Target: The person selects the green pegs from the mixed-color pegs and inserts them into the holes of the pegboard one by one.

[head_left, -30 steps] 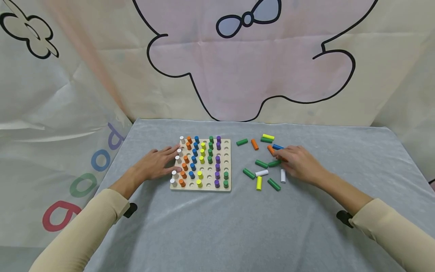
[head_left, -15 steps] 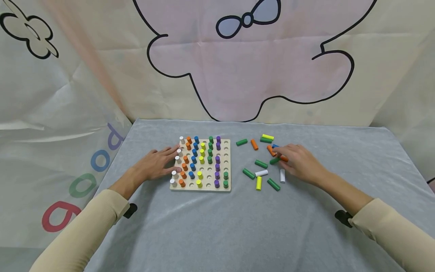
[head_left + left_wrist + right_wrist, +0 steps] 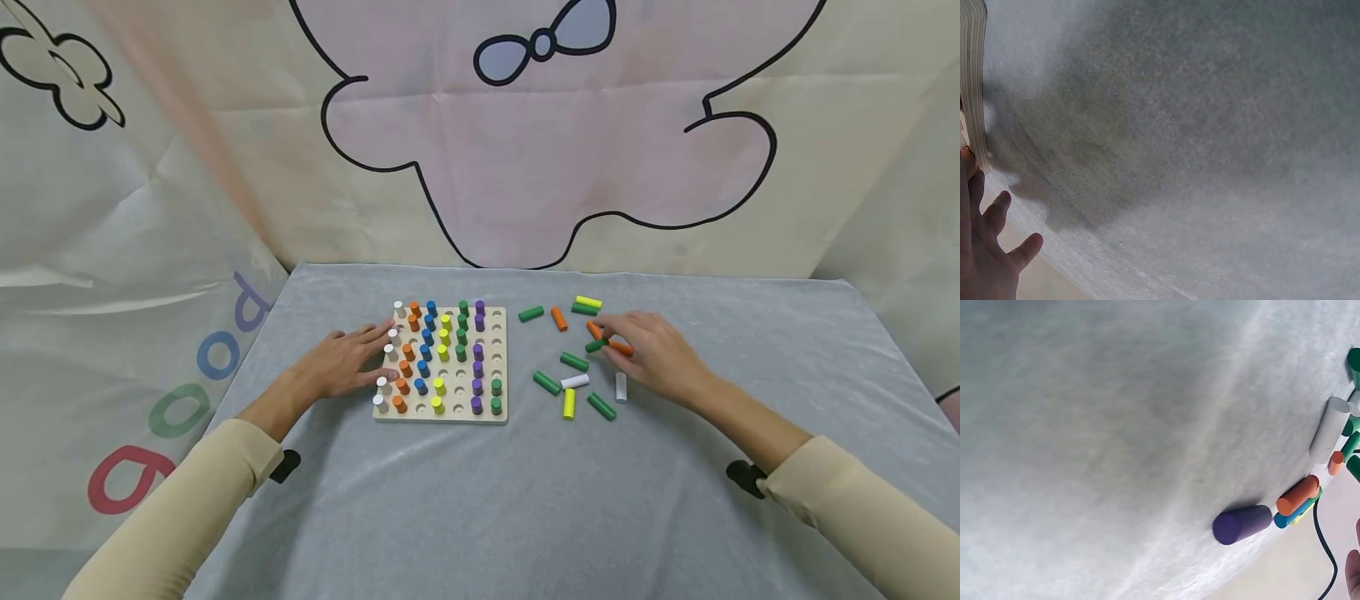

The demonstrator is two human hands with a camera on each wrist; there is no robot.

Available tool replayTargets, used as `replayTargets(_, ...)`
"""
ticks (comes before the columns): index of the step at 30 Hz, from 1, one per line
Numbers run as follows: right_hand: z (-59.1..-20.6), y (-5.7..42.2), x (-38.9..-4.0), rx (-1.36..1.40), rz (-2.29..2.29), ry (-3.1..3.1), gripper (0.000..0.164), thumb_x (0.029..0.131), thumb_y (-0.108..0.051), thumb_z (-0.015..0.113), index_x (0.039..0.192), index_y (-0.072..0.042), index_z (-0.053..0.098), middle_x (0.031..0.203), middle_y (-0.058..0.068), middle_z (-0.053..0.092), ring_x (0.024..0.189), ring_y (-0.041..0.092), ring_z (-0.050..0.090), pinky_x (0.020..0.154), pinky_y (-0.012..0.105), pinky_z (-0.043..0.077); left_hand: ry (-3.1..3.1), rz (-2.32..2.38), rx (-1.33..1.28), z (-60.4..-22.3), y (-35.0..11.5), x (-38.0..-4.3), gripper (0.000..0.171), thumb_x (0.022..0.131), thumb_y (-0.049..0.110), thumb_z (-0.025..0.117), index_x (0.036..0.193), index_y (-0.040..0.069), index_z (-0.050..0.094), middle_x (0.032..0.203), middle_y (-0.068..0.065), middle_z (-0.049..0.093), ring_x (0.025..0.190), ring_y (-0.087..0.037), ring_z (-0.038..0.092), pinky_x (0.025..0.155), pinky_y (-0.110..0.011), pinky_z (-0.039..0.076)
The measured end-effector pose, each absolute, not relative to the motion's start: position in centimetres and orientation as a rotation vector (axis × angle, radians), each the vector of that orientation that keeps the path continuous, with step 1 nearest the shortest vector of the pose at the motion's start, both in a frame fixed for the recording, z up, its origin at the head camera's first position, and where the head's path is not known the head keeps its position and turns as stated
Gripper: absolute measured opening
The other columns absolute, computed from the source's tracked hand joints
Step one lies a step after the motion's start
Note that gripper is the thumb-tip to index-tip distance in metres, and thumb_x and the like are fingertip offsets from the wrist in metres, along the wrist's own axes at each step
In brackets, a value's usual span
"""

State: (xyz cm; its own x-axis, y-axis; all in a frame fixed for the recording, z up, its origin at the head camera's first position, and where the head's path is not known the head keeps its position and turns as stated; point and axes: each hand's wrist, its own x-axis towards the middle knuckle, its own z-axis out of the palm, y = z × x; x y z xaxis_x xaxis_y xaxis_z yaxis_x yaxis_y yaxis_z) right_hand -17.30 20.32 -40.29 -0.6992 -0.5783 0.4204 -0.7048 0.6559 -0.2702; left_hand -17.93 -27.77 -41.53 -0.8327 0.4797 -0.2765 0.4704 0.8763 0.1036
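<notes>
A wooden pegboard [image 3: 442, 417] lies on the cloth-covered table, with rows of white, orange, blue, yellow, green and purple pegs upright in it. My left hand [image 3: 347, 360] rests at the board's left edge, fingers spread; in the left wrist view its fingers [image 3: 999, 212] show beside the board's side. To the right of the board, my right hand [image 3: 651, 354] pinches a green peg [image 3: 597, 345] between thumb and fingers, over the loose pegs. Orange pegs [image 3: 621, 347] lie right by its fingertips. In the right wrist view the green peg [image 3: 1354, 467] appears near the fingers.
Loose pegs lie around the right hand: a white peg [image 3: 621, 387], a yellow peg [image 3: 569, 404], several green ones [image 3: 602, 406]. A purple peg [image 3: 1241, 524] and a blue peg [image 3: 1285, 519] show in the right wrist view. A printed curtain [image 3: 525, 167] stands behind the table.
The right hand has taken hold of a green peg from among the loose ones and moved it slightly left and away from me. An orange peg shows beside its fingers. The left hand stays put.
</notes>
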Motion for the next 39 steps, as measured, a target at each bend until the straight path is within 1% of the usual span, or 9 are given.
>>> replayTargets(3,-40.2,19.9,-17.4,1.019,0.622,-2.552,0.04,0.078,-0.004,0.083,0.115,-0.002,0.068,0.1,0.013,0.072,0.088,0.029,0.066,0.082,0.052,0.05,2.753,0.041,0.714,-41.6,-27.8,-17.9,0.08,0.098,0.061,0.049,0.157,0.01,0.031,0.165,-0.009,0.018,0.147,-0.037,0.027,0.106,-0.067,0.032)
replayTargets(7,-40.0,19.1,-17.5,1.02,0.635,-2.534,0.036,0.079,-0.005,0.082,0.112,-0.003,0.067,0.094,0.009,0.073,0.09,0.029,0.066,0.084,0.053,0.049,2.76,0.042,0.719,-41.7,-27.8,-17.9,0.081,0.098,0.062,0.048,0.157,0.009,0.031,0.165,-0.009,0.019,0.147,-0.037,0.028,0.106,-0.067,0.032)
replayTargets(13,-39.6,17.9,-17.5,1.012,0.639,-2.523,0.04,0.08,-0.006,0.081,0.117,-0.002,0.067,0.089,0.005,0.072,0.089,0.028,0.065,0.087,0.053,0.049,2.761,0.05,0.716,-41.7,-27.9,-17.8,0.082,0.097,0.063,0.047,0.157,0.009,0.031,0.165,-0.009,0.019,0.146,-0.038,0.028,0.105,-0.066,0.033)
replayTargets(22,-39.3,16.2,-17.6,1.031,0.632,-2.514,0.042,0.082,-0.011,0.08,0.121,-0.003,0.066,0.088,0.004,0.07,0.079,0.021,0.06,0.088,0.049,0.049,2.757,0.048,0.703,-41.8,-28.0,-17.8,0.083,0.097,0.064,0.046,0.157,0.009,0.03,0.165,-0.01,0.018,0.147,-0.038,0.027,0.106,-0.066,0.032)
replayTargets(26,-39.2,15.4,-17.7,1.04,0.642,-2.483,0.04,0.083,-0.011,0.08,0.12,-0.003,0.067,0.088,0.003,0.07,0.08,0.022,0.062,0.091,0.05,0.048,2.761,0.054,0.714,-41.8,-28.0,-17.8,0.083,0.097,0.065,0.045,0.156,0.009,0.032,0.165,-0.011,0.02,0.146,-0.039,0.028,0.105,-0.067,0.032)
replayTargets(28,-39.1,15.0,-17.8,1.051,0.65,-2.457,0.038,0.082,-0.01,0.081,0.117,-0.003,0.067,0.087,0.003,0.071,0.081,0.022,0.063,0.088,0.049,0.049,2.759,0.06,0.71,-41.8,-28.0,-17.8,0.083,0.097,0.065,0.046,0.156,0.009,0.031,0.165,-0.01,0.019,0.147,-0.038,0.028,0.106,-0.067,0.032)
replayTargets(33,-38.9,14.1,-17.9,1.077,0.65,-2.415,0.035,0.082,-0.01,0.081,0.114,-0.003,0.067,0.085,0.003,0.07,0.077,0.021,0.061,0.081,0.045,0.051,2.755,0.062,0.707,-41.7,-27.9,-17.8,0.082,0.097,0.064,0.046,0.157,0.01,0.031,0.165,-0.009,0.019,0.147,-0.038,0.027,0.106,-0.066,0.032)
replayTargets(39,-38.6,13.0,-17.8,1.075,0.64,-2.449,0.035,0.084,-0.013,0.081,0.114,-0.005,0.067,0.089,0.004,0.073,0.084,0.021,0.066,0.081,0.043,0.052,2.763,0.058,0.726,-41.7,-28.0,-17.8,0.081,0.097,0.063,0.047,0.157,0.01,0.031,0.165,-0.01,0.019,0.146,-0.038,0.028,0.105,-0.066,0.033)
